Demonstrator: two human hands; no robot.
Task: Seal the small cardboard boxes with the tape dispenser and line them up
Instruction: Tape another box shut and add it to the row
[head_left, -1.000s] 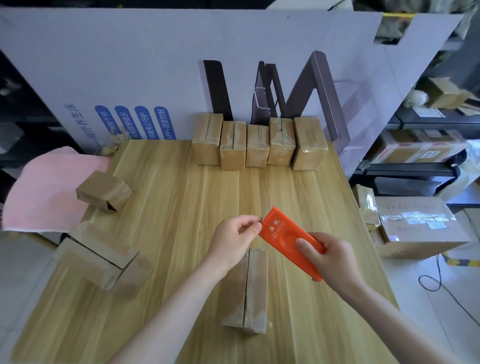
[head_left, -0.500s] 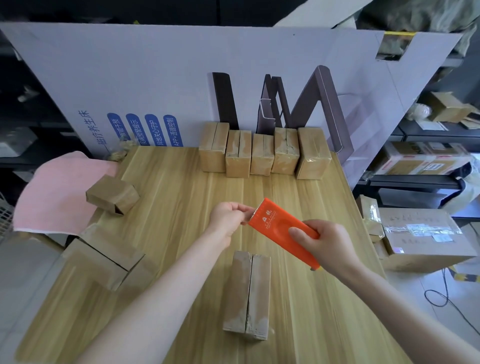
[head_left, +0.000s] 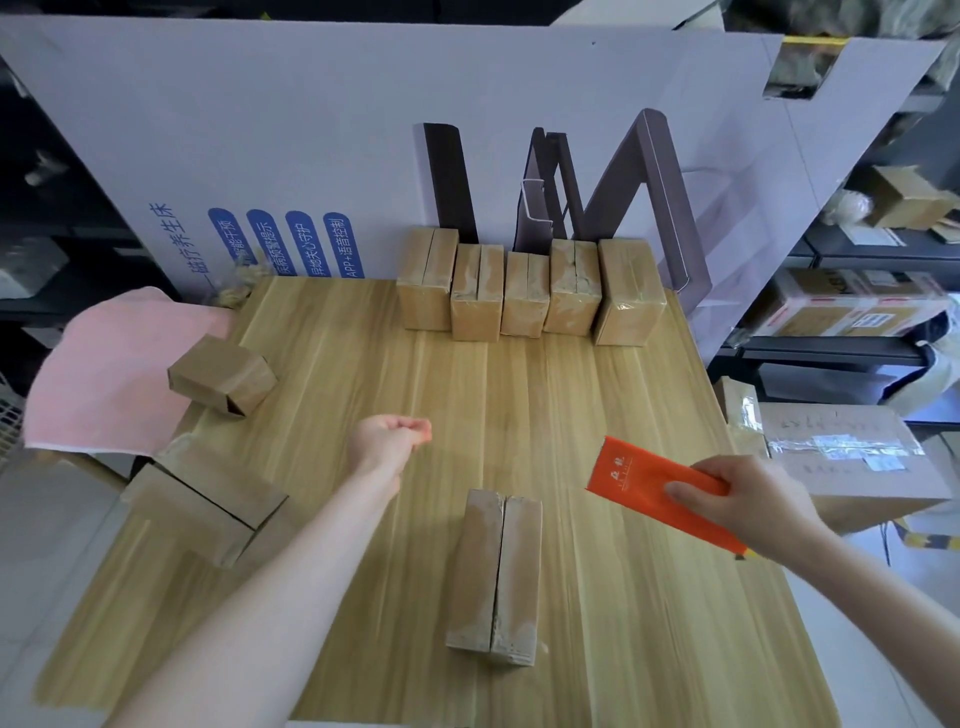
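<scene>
A small cardboard box (head_left: 493, 577) lies lengthwise on the wooden table (head_left: 597, 405) in front of me, its top seam facing up. My right hand (head_left: 753, 504) grips the orange tape dispenser (head_left: 649, 488) to the right of the box, above the table. My left hand (head_left: 387, 441) hovers to the upper left of the box with thumb and fingertips pinched, seemingly on the end of clear tape, which hardly shows. Several taped boxes (head_left: 524, 291) stand in a row at the table's back edge.
Two more cardboard boxes (head_left: 221, 374) (head_left: 208, 504) lie at the table's left edge beside a pink cloth (head_left: 104, 374). A white printed board (head_left: 363, 130) and brown metal pieces (head_left: 649, 182) stand behind the row. A large carton (head_left: 852, 467) sits off the right edge.
My hands have pulled apart: the left hand moved left from the dispenser's tip with fingers still pinched, and the right hand carried the dispenser right.
</scene>
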